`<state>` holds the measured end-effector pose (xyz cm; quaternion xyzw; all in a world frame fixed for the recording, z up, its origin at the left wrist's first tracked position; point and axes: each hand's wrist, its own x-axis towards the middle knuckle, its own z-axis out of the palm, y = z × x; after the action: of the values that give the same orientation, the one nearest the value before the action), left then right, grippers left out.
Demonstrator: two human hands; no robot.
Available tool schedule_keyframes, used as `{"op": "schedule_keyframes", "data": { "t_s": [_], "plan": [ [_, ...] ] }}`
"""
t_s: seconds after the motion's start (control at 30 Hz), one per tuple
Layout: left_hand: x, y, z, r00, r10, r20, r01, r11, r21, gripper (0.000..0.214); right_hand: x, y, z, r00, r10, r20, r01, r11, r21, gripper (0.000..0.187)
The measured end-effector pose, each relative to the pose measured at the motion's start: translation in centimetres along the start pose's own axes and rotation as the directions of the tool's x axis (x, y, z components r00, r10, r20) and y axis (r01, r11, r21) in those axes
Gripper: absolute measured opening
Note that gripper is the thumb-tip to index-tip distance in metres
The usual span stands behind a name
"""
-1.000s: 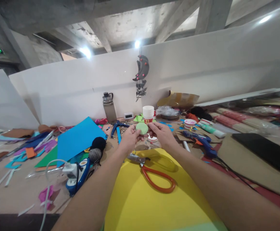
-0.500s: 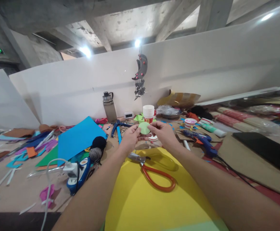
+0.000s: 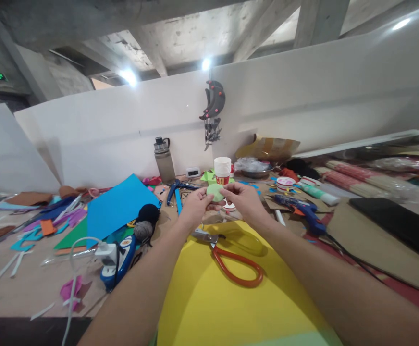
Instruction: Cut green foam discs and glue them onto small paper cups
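**Green disc pinched between two hands above the desk**

Holding a small green disc (image 3: 215, 192) up in the air, over the far edge of a yellow sheet (image 3: 231, 307) and clear of the desk (image 3: 25, 283). Gripped on its left rim by the left hand (image 3: 195, 207), with thumb and fingers closed together on it and the other fingers curled in. Gripped on its right rim by the right hand (image 3: 244, 199), fingertips closed on the edge in a tight pinch. Both hands almost meeting around the disc, palms turned toward each other.

Lying on the yellow sheet, nearer than the hands: scissors (image 3: 236, 269) with orange handles, touched by neither hand. Standing just behind the disc: a stack of paper cups (image 3: 222, 168). Farther left at the back: a water bottle (image 3: 164, 161). Left of the hands: a blue sheet (image 3: 117, 204) and two yarn balls (image 3: 147, 214), one black and one grey. Right of the hands: a blue glue gun (image 3: 303, 210).

Hard to tell if the disc is paper, foam or something thicker, with only one face shown. Back face of the disc hidden, and also the fingertips behind it. Partly covered by the right hand: a small roll (image 3: 228, 207) on the desk, kind not clear. Tip of the scissors out of sight behind the left hand's wrist. Cut off by the bottom edge: the yellow sheet. Small scraps (image 3: 32, 235) on the left of the desk too blurred to name.
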<state>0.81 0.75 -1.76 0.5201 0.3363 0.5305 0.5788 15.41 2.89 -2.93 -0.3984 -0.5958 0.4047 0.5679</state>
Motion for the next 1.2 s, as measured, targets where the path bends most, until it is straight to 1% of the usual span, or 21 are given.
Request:
{"op": "schedule_keyframes", "data": {
  "t_s": [0.17, 0.23, 0.3, 0.4, 0.5, 0.6, 0.7, 0.9, 1.03, 1.2],
  "plan": [
    [-0.1, 0.1, 0.0, 1.0, 0.021, -0.005, -0.021, 1.0, 0.012, 0.031, 0.1, 0.2, 0.0, 1.0, 0.0, 0.004, 0.0, 1.0, 0.007, 0.028],
    [0.0, 0.1, -0.1, 1.0, 0.029, -0.012, -0.028, 0.999, 0.021, 0.031, 0.2, 0.3, 0.1, 1.0, -0.011, 0.018, 0.01, 0.999, 0.044, 0.029],
    [0.0, 0.1, -0.2, 0.999, 0.04, -0.022, -0.04, 0.999, 0.014, 0.03, 0.2, 0.3, 0.1, 0.999, -0.011, 0.034, 0.007, 0.994, 0.111, 0.033],
    [0.1, 0.0, -0.3, 0.998, 0.056, -0.04, -0.057, 0.998, -0.026, 0.031, 0.4, 0.3, 0.2, 0.998, 0.026, 0.049, -0.038, 0.963, 0.265, 0.043],
    [0.0, 0.0, -0.4, 0.998, 0.058, -0.026, -0.059, 0.997, -0.048, 0.034, 0.5, 0.3, 0.3, 0.997, 0.032, 0.063, -0.052, 0.937, 0.347, 0.045],
    [0.0, 0.1, -0.5, 0.998, 0.064, 0.01, -0.064, 0.997, -0.048, 0.037, 0.5, 0.3, 0.3, 0.996, -0.016, 0.087, -0.011, 0.954, 0.299, 0.042],
    [0.1, 0.1, -0.6, 0.996, 0.089, 0.016, -0.088, 0.996, -0.031, 0.038, 0.4, 0.2, 0.2, 0.995, -0.039, 0.095, 0.017, 0.974, 0.228, 0.038],
    [0.1, 0.0, -0.5, 0.992, 0.125, 0.03, -0.127, 0.99, 0.066, 0.037, -0.2, -0.8, 0.2, 0.993, -0.076, 0.088, 0.07, 0.995, 0.073, 0.026],
    [-0.1, 0.3, -0.4, 0.988, 0.148, 0.034, -0.152, 0.979, 0.135, 0.035, -0.2, -0.9, 0.3, 0.994, -0.091, 0.055, 0.089, 0.995, 0.038, 0.024],
    [-0.4, 0.6, -0.3, 0.983, 0.183, 0.03, -0.185, 0.962, 0.2, 0.03, 0.0, -0.5, 0.2, 0.993, -0.102, 0.055, 0.102, 0.995, 0.011, 0.023]
  ]
}}
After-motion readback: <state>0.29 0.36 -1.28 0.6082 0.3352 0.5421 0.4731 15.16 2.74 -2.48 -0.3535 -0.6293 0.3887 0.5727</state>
